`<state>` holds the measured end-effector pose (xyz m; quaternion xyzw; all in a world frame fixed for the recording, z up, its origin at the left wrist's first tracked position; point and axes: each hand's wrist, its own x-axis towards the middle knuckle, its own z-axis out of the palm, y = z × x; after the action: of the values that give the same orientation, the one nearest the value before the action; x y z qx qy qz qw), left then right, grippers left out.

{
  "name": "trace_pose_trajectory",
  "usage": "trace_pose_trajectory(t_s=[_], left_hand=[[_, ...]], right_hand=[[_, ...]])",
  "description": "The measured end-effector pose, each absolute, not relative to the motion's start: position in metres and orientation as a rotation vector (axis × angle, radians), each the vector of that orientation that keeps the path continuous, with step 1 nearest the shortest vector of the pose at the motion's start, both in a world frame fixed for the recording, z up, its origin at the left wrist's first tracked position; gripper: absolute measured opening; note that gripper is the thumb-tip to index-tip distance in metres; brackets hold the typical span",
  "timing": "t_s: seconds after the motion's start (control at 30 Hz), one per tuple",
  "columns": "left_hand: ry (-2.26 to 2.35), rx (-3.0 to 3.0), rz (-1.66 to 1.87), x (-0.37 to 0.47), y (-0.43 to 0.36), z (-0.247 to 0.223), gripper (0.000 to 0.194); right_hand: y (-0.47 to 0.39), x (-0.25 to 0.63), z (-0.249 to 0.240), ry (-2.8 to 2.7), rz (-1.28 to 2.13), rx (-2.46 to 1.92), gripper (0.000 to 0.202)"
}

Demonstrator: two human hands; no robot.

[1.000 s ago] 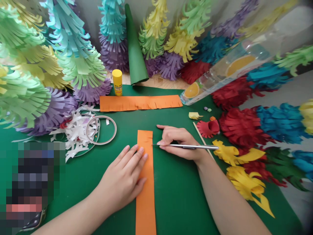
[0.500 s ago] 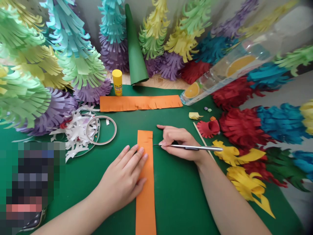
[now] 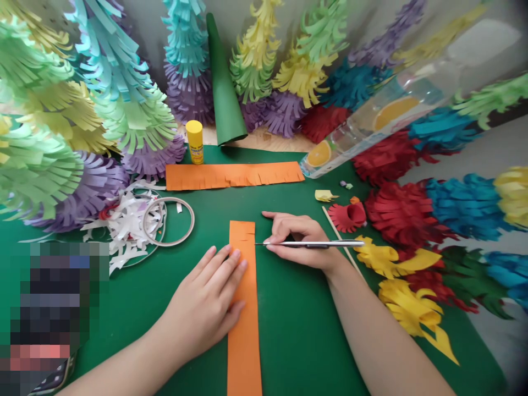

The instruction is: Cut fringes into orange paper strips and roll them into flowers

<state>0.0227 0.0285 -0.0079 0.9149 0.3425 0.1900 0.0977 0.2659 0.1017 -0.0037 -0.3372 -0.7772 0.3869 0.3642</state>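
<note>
A long orange paper strip (image 3: 243,341) runs lengthwise toward me on the green mat, with short slits in its right edge near the far end. My left hand (image 3: 210,300) lies flat on it, fingers stretched out and together, pressing on its left and middle part. In a pinch grip, my right hand (image 3: 299,239) holds a slim silver craft knife (image 3: 330,244) nearly level. Its thin tip is at the strip's right edge, just below the slits. A second orange strip (image 3: 198,177), fringed along its near edge, lies crosswise farther back.
Behind the crosswise strip stand a yellow glue stick (image 3: 195,144) and a green paper cone (image 3: 226,93). White scraps and a tape ring (image 3: 192,223) lie left. A clear bottle (image 3: 342,140), a thin stick (image 3: 342,242) and red curled paper (image 3: 348,215) are right. Fringed paper trees surround the mat.
The whole view has shifted slightly, so things sit a little farther left. The craft knife's rear end has risen a little; its tip stays by the strip's edge. My left hand keeps its place.
</note>
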Motion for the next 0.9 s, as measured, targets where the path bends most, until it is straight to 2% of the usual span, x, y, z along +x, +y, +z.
trace_pose_trajectory(t_s=[0.67,0.9], left_hand=[[1.021,2.711,0.562,0.0231,0.0284,-0.0081,0.044],[1.000,2.733,0.499,0.0198,0.0294,-0.0064,0.051]], right_hand=[[0.1006,0.2638,-0.0043,-2.069,0.960,-0.892,0.012],[0.0954,0.2599,-0.0042,-1.734,1.104,-0.884,0.013]])
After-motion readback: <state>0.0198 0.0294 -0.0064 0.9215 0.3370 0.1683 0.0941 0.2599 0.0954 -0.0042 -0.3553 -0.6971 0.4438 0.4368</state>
